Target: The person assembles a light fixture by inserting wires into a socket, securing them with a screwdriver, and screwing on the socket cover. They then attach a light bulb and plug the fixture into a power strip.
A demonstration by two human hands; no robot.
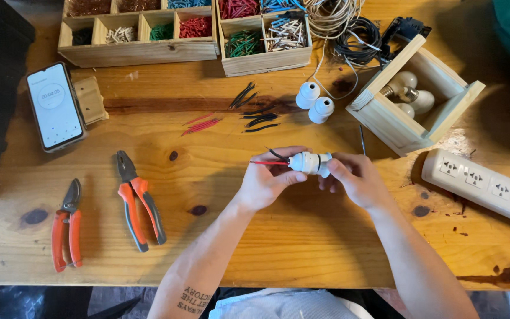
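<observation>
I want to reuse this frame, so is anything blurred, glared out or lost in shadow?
Head view: sharp overall; both hands and the white socket are clear. Soft arm shadows fall on the table. The phone screen is bright but not washed out. The left edge is dark.

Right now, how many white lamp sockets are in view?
3. One white lamp socket is held between the left hand and right hand; two more stand on the table beside the wooden box of bulbs. Others may be hidden.
</observation>
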